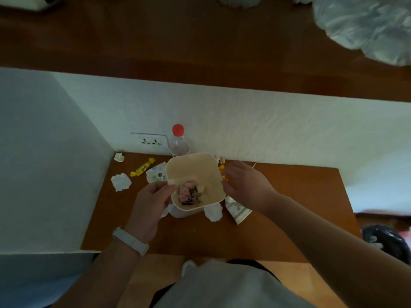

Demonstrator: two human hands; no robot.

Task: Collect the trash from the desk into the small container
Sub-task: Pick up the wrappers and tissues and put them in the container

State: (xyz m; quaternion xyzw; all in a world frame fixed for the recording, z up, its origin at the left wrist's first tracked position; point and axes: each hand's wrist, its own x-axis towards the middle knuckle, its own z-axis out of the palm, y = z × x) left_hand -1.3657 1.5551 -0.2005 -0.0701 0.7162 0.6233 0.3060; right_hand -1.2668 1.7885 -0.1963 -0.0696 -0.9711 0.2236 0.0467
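The left hand (153,203), a white wristband (131,241) behind it, pinches the near-left rim of the small cream container (195,160). The container stands on the desk (289,196) with a pink printed wrapper (188,193) inside. The right hand (246,185) lies back-up at the container's right side, fingers curled down over yellow candy wrappers (222,168). Whether it grips them cannot be told.

Left hand (153,203): forearm raised from lower left, thumb and fingers pinching near-left rim of small container (193,167). Right hand (244,185): bare forearm from lower right, palm down, fingers curled at right rim; hold unclear.
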